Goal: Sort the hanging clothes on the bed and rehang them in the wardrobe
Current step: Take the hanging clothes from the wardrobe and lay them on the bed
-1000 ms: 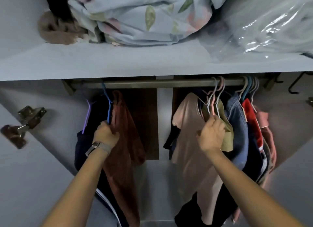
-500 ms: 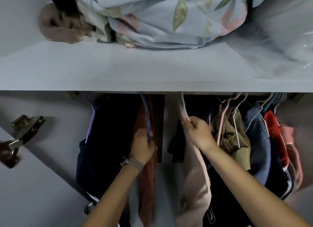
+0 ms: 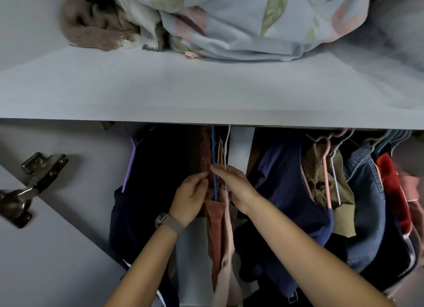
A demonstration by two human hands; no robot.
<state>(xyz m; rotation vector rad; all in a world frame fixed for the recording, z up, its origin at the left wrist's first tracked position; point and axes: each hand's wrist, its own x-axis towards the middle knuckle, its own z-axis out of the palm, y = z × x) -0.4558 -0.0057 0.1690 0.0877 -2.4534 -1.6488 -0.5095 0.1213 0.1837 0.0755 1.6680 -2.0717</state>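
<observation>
Under the wardrobe shelf, a rust-brown garment [image 3: 215, 233] hangs on a blue hanger [image 3: 213, 155]. A pale pink top [image 3: 227, 256] on a white hanger [image 3: 227, 144] hangs pressed against its right side. My left hand [image 3: 190, 199], with a watch on the wrist, pinches the rust-brown garment just left of the blue hanger. My right hand [image 3: 236, 187] holds the white hanger and the shoulder of the pink top from the right, its fingertips touching the blue hanger. The shelf edge hides the rail.
A dark navy garment on a purple hanger [image 3: 129, 169] hangs left. To the right hang a navy top [image 3: 282, 192], an olive one [image 3: 319, 169], denim [image 3: 367, 203] and red [image 3: 390, 180]. The white shelf [image 3: 160, 93] carries floral bedding [image 3: 252, 22] and a brown knit [image 3: 91, 31]. A door hinge [image 3: 34, 180] juts out at left.
My right hand has slid the pink top left along the rail until it meets the rust-brown garment. Both hands now sit together at the middle. The view has risen, hiding the rail.
</observation>
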